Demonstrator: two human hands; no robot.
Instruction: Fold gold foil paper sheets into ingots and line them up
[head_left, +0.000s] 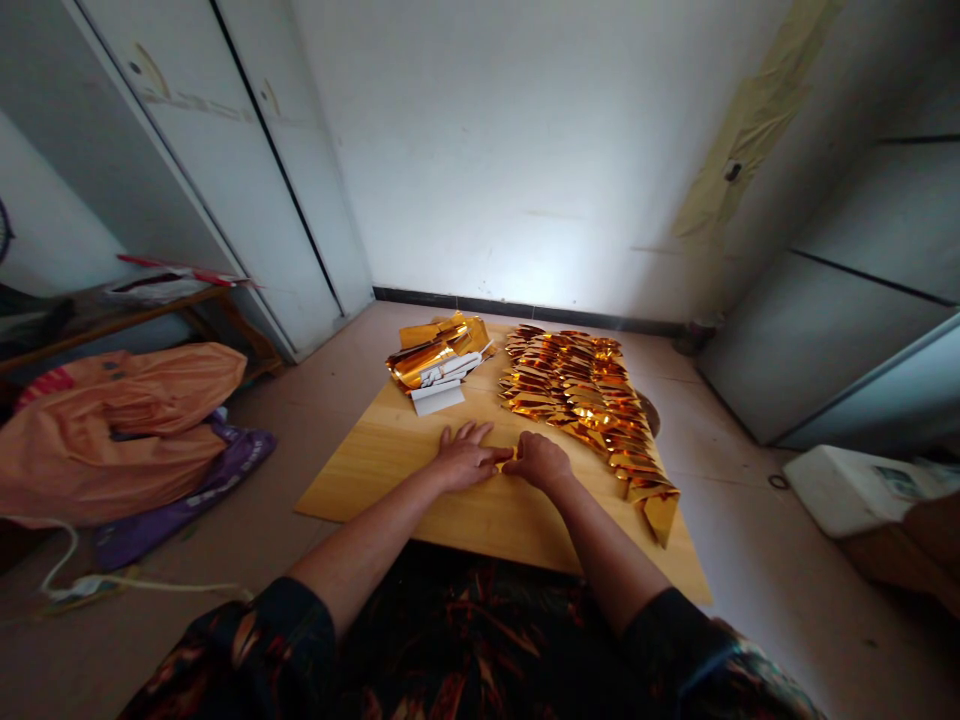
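Observation:
On the light wooden tabletop [360,475], my left hand [465,460] lies flat with its fingers spread, its index finger stretched toward my right hand. My right hand [543,460] is closed, thumb and fingers pinched together. Between the two hands shows a small piece of gold foil paper [507,465], mostly hidden by the fingers. Long overlapping rows of folded gold foil pieces [577,385] curve down the right side of the table. At the back left sits a stack of loose gold foil sheets [435,355], with white paper pieces [439,398] on and in front of it.
To the left, an orange bag [150,400] and a purple bag [187,490] lie beside a low wooden bench [202,300]. Grey cabinets [247,170] stand behind them. At the right are a white foam box [855,490] and a grey cabinet [787,340]. A wall closes the far side.

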